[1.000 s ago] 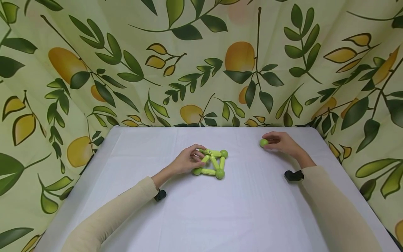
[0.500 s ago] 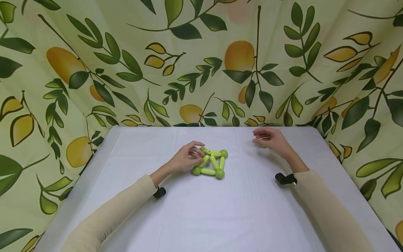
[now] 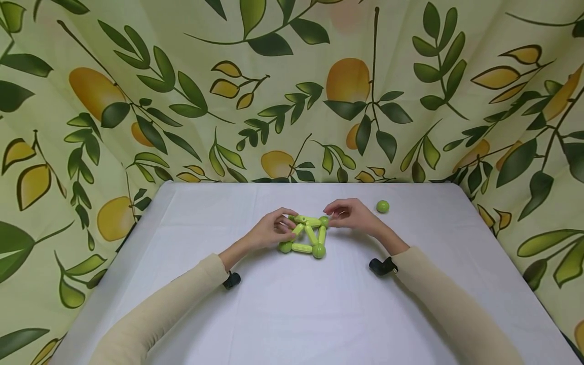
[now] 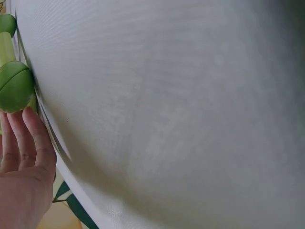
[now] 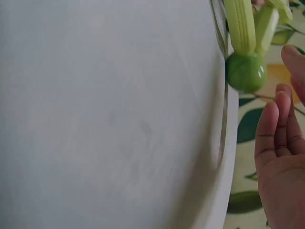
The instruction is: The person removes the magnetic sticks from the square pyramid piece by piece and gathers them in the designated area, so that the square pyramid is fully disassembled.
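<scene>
A light green ball-and-rod frame [image 3: 302,248], which looks like a magnetic building toy, sits at the table's middle. Balls form its corners, ribbed rods its sides, and some rods meet at its back. My left hand [image 3: 271,230] holds the frame's left side between thumb and fingers, hiding part of it; in the left wrist view its fingers reach up to a green ball [image 4: 16,87]. Just beyond the back right corner, my right hand [image 3: 353,218] has loosely bent fingers with nothing between them. The right wrist view shows that hand close under a corner ball [image 5: 246,71].
A loose green ball [image 3: 382,206] lies on the white-covered table [image 3: 292,314], behind and right of the right hand. A leaf-and-fruit patterned curtain [image 3: 274,101] rises along the back and both sides. Each wrist wears a small black camera [image 3: 382,266].
My right hand has let go of the loose ball and moved left to the frame's back right corner. The ball stays where it was put down; the left hand has hardly moved.
</scene>
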Demonstrator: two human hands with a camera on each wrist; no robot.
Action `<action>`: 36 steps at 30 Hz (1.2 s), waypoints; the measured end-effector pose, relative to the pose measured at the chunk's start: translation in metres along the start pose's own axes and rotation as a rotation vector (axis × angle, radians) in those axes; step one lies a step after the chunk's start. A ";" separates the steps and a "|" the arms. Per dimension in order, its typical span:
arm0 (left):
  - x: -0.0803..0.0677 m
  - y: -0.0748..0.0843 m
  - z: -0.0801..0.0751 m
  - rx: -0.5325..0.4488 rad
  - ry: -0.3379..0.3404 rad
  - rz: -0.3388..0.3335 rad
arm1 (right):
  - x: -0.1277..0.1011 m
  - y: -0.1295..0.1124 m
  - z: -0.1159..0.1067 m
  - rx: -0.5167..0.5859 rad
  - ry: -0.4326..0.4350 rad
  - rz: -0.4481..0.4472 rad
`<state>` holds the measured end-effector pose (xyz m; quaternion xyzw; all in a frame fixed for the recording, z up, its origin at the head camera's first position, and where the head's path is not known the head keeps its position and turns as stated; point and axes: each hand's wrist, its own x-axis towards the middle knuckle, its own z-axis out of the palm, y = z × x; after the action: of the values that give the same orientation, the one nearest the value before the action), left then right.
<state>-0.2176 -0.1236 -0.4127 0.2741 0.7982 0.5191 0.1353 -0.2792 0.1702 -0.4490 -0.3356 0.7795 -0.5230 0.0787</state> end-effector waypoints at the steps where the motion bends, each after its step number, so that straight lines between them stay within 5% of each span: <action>1: 0.000 0.001 0.000 0.000 0.001 -0.001 | 0.003 0.000 0.003 -0.014 -0.014 -0.004; 13: 0.001 -0.001 -0.001 -0.018 -0.031 -0.014 | 0.024 -0.002 0.022 -0.177 -0.109 0.022; 36: 0.001 -0.003 -0.001 -0.012 -0.011 -0.009 | 0.022 -0.001 0.014 -0.153 -0.095 0.006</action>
<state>-0.2197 -0.1248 -0.4151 0.2724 0.7955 0.5218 0.1439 -0.2885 0.1457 -0.4490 -0.3627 0.8137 -0.4451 0.0912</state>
